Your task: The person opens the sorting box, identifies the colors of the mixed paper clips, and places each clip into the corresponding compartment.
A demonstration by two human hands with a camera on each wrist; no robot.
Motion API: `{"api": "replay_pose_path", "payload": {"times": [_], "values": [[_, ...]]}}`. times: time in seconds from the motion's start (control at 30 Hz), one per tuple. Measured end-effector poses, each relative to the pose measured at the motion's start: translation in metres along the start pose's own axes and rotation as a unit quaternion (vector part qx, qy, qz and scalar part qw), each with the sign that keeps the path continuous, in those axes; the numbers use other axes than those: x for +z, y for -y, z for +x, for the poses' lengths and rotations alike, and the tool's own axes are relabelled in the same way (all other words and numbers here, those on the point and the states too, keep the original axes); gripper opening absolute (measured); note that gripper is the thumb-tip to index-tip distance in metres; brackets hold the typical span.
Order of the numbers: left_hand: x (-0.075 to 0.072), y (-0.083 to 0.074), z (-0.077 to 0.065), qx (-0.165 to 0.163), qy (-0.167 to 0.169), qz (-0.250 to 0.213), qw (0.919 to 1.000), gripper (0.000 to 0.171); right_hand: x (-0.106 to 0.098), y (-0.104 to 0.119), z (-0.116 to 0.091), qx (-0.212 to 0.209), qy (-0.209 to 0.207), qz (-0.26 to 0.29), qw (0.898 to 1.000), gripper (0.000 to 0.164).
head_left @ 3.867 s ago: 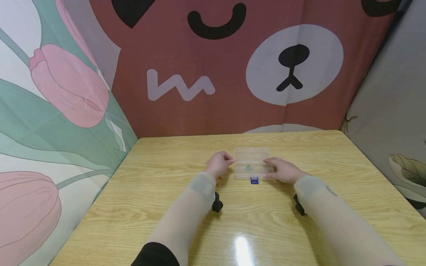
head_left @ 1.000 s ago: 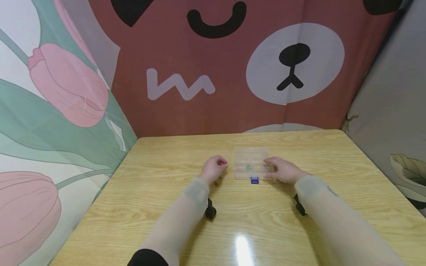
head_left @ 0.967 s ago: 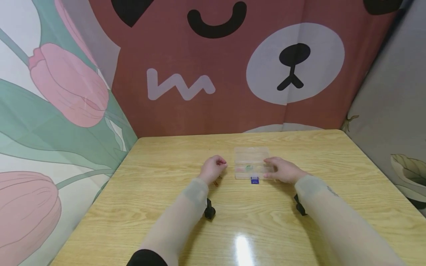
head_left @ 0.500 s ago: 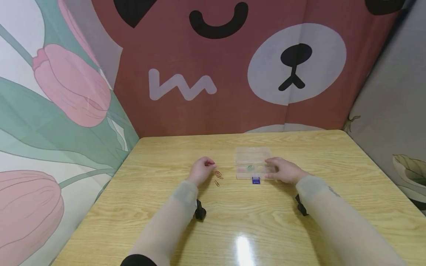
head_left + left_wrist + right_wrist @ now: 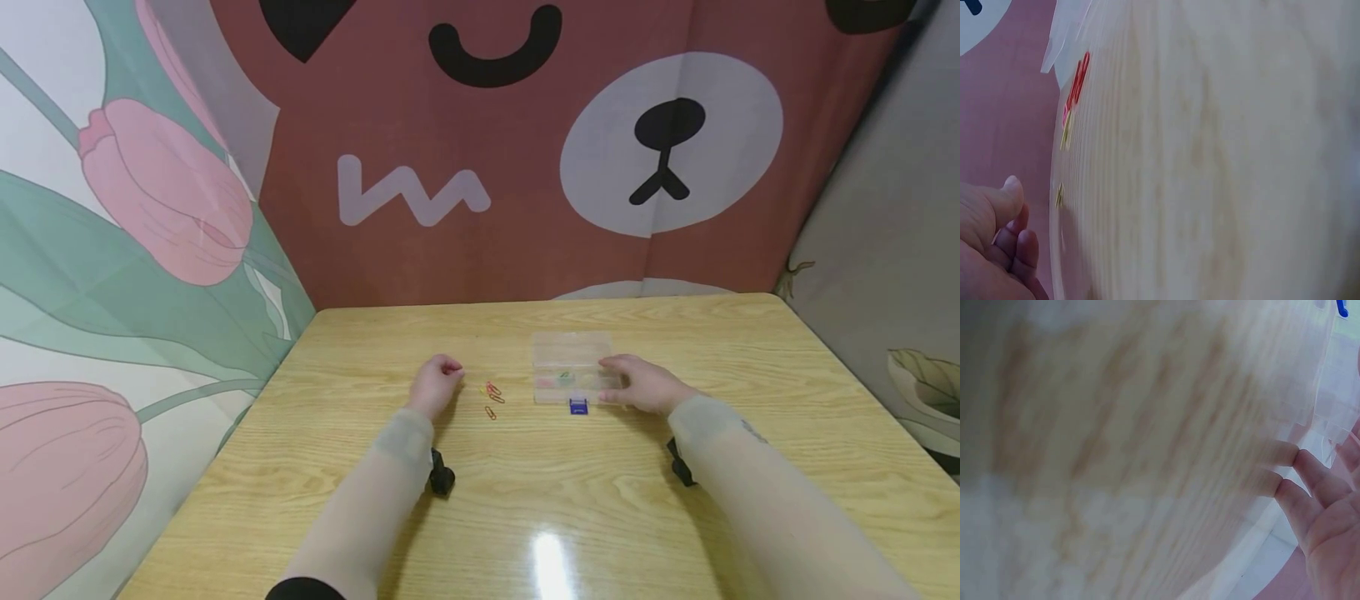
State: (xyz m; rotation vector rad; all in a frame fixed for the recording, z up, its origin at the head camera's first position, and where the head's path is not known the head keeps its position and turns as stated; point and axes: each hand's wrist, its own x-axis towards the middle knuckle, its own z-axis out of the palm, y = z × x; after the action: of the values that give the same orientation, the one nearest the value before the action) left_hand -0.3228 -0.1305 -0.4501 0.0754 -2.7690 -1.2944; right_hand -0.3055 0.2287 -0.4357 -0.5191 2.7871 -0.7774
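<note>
A clear plastic compartment box (image 5: 540,392) lies on the table with its lid (image 5: 573,346) folded back and a blue latch (image 5: 578,407) at its front. Small green and pinkish contents show inside. My right hand (image 5: 641,385) grips the box's right end between thumb and fingers. Left of the box lie several paper clips (image 5: 495,393), red, pink and yellow, with one orange-red paper clip (image 5: 491,412) nearer to me. My left hand (image 5: 437,387) hovers left of them, fingers loosely curled; nothing shows in it. Closest to it in the left wrist view is a yellow clip (image 5: 1059,195).
The wooden table (image 5: 615,517) reaches back to a brown bear-print curtain (image 5: 450,258). A tulip-print cloth (image 5: 165,192) hangs on the left and a pale cloth (image 5: 885,275) on the right. Each wrist wears a band with a small black camera.
My left hand has drawn back leftward from beside the box, uncovering the paper clips on the table. My right hand stays at the box's right end, and the box has not moved.
</note>
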Motion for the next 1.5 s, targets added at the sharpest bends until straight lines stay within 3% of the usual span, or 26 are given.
{"api": "replay_pose_path", "payload": {"times": [0.4,0.57,0.7,0.83,1.1,1.5], "values": [[-0.008,0.012,0.003,-0.080,-0.021,0.012,0.9965,0.013,0.000,-0.001,-0.001,0.006,0.000,0.011,1.000,0.076],[-0.008,0.009,0.002,-0.096,0.000,0.066,0.9932,0.024,-0.001,-0.001,-0.001,0.001,-0.001,0.006,1.000,0.076],[-0.005,0.004,0.001,-0.094,0.017,0.133,0.9865,0.036,-0.001,0.000,-0.002,0.003,-0.001,0.005,1.000,0.075],[-0.003,0.000,-0.001,-0.091,0.023,0.168,0.9814,0.037,-0.001,0.001,-0.002,0.000,-0.002,0.003,1.000,0.074],[0.000,-0.001,0.001,-0.096,0.018,0.134,0.9862,0.021,0.000,-0.003,0.000,-0.010,-0.006,-0.006,1.000,0.074],[0.002,-0.001,0.002,-0.103,0.026,0.100,0.9893,0.009,0.001,-0.005,0.001,-0.012,-0.006,-0.009,1.000,0.074]]}}
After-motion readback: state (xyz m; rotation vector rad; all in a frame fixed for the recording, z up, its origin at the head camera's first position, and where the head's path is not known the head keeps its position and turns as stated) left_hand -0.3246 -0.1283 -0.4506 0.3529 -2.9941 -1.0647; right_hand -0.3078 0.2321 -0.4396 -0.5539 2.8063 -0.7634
